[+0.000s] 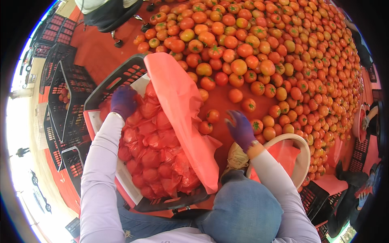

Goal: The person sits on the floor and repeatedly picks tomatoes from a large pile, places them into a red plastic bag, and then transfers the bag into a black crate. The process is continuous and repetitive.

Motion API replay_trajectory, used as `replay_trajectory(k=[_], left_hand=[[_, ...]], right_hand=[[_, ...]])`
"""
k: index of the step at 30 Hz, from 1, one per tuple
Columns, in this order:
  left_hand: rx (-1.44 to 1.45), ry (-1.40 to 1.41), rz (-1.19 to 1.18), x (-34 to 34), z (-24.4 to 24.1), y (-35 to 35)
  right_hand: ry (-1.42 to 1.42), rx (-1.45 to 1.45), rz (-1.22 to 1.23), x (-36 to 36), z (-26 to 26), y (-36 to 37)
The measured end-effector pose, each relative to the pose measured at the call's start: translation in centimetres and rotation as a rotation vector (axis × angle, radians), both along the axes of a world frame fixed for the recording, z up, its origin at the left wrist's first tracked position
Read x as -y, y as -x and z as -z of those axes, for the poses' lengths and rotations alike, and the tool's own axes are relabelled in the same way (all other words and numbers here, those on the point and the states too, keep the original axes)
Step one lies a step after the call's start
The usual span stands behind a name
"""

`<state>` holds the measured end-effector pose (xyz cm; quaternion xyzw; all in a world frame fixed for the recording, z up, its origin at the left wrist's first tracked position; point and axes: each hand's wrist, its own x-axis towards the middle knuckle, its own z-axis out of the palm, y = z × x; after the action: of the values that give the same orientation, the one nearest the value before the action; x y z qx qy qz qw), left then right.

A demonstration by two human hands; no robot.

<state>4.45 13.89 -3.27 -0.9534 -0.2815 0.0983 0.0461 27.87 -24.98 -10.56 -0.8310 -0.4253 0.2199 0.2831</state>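
Observation:
My left hand (124, 102), in a purple glove, rests at the far left part of a black plastic crate (114, 80). It touches the thin red plastic (149, 129) that covers rounded tomatoes inside; its fingertips are hidden, so a grip cannot be told. Along the crate's right side a red sheet (177, 100) hangs over the rim. A white liner (129, 179) shows at the left wall. My right hand (240, 129), gloved alike, hovers over the red floor covering with fingers apart and nothing in them. Two loose tomatoes (212, 116) lie just left of it.
A large heap of tomatoes (291, 70) spreads across the far and right side. Beside my right forearm stands a pale tub (304, 161) with red plastic inside. Black crates (73, 106) stand at left, a wheeled chair (112, 15) beyond. Other people's gloved hands (365, 123) show at right.

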Motion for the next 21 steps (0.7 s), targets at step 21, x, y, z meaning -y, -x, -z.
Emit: replay_trajectory(k=[21], left_hand=[[-0.086,-0.145,-0.217,4.8,-0.1,-0.5]], right_hand=[[0.316,0.49,0.398,25.9,-3.4,6.4]])
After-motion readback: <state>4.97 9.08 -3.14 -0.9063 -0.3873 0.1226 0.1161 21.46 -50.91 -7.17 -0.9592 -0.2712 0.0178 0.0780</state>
